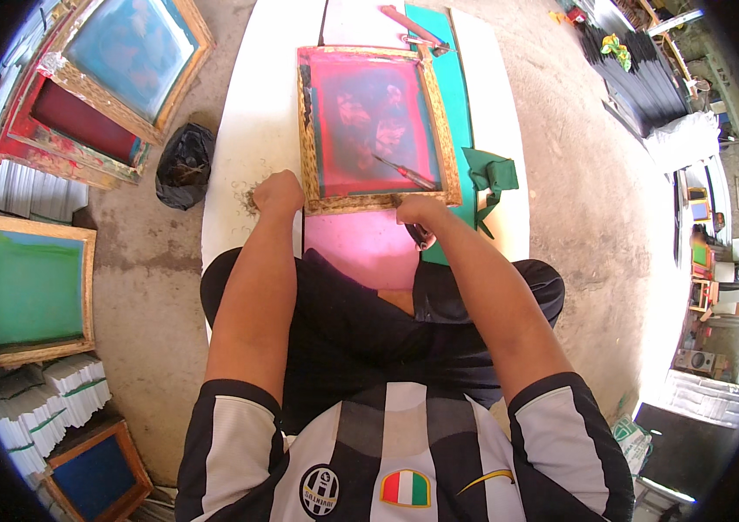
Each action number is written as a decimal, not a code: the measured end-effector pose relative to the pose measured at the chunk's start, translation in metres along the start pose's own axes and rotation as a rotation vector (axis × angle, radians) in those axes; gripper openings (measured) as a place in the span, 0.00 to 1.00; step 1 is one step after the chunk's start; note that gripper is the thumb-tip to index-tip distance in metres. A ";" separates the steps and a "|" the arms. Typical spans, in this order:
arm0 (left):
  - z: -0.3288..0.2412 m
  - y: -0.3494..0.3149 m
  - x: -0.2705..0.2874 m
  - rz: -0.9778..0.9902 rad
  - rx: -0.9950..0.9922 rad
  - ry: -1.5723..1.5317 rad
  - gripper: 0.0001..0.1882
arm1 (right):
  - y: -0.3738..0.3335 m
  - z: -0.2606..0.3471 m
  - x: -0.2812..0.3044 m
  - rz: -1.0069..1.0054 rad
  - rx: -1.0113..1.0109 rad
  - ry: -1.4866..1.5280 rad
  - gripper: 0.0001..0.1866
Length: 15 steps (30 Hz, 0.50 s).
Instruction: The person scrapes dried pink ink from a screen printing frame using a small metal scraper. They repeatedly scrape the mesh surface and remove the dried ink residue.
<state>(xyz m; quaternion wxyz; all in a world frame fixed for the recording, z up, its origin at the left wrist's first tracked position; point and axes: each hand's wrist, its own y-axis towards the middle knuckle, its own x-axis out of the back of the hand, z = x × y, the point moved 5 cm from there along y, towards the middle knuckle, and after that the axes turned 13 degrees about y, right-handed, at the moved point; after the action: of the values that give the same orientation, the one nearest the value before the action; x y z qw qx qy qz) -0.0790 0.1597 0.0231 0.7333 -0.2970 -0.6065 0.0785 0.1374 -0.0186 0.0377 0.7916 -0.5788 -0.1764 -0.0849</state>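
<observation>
Nearest: striped shirt (407,426), then dark trousers (352,357) against a white table (243,113). A pink surface (361,244) shows between the trousers and the wooden frame (307,130). Right hand (420,211) at the frame's near bar, toward its right corner; fingers curled round 1 dark-handled tool (422,237), its type largely hidden. Left hand (278,193) just beside the near left corner, fingers folded into a fist; cannot tell whether anything is inside. Thin brownish scraps (252,209) lie by that fist. Frame lies on the table, mostly beyond the 2 hands, holding red-edged mesh (347,96). On the mesh, near right: 1 screwdriver (415,178), red handle, tip leftward. Green cloth (493,170) right of the frame. Beyond the far bar: 1 red-handled tool (408,23).
</observation>
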 end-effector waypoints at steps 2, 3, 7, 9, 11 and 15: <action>-0.004 -0.001 0.001 0.001 -0.017 0.008 0.15 | 0.001 -0.001 0.001 0.007 -0.022 0.003 0.17; -0.005 -0.002 0.001 0.015 -0.012 0.001 0.15 | 0.004 -0.001 0.000 0.009 -0.027 -0.018 0.17; -0.006 0.003 -0.003 0.019 -0.004 -0.017 0.16 | 0.004 0.003 -0.003 0.007 -0.043 -0.056 0.15; -0.006 0.006 -0.006 0.014 -0.006 -0.017 0.16 | 0.005 0.004 -0.005 0.001 -0.004 -0.136 0.14; -0.009 0.008 -0.008 0.028 -0.007 -0.011 0.16 | 0.014 0.000 -0.009 -0.005 0.079 -0.298 0.12; -0.011 0.001 -0.002 0.048 -0.001 -0.012 0.16 | 0.021 -0.016 -0.014 -0.154 0.172 -0.199 0.12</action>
<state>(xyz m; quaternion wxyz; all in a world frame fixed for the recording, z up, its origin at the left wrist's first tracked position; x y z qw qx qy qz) -0.0685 0.1557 0.0204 0.7273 -0.3112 -0.6038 0.0974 0.1344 -0.0285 0.0095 0.8081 -0.4992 -0.3043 -0.0720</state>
